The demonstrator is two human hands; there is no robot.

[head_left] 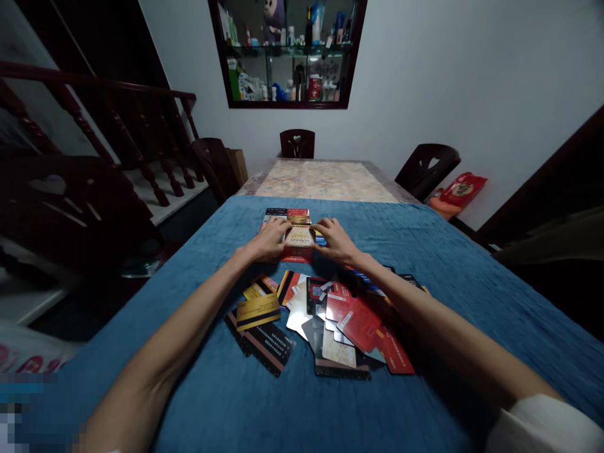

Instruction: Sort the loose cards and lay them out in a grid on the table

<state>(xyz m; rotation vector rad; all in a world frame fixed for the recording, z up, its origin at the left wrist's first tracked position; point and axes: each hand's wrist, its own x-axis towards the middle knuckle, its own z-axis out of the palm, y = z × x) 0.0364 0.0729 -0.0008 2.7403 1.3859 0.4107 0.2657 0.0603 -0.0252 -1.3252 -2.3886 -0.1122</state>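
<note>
Both my hands meet a cream-coloured card from opposite sides, over a small layout of cards on the blue cloth. My left hand has its fingers bent at the card's left edge. At the right edge, my right hand pinches it between thumb and fingers. Just beyond lie a red-and-gold card and a black card. A red card lies on the near side, and a blue card shows partly under my right hand. Closer to me, loose cards overlap, including a gold card and red cards.
The blue cloth covers the near part of the table; a marble-patterned top shows beyond it. Dark wooden chairs stand around. On the right is a red bag, on the left a stair railing.
</note>
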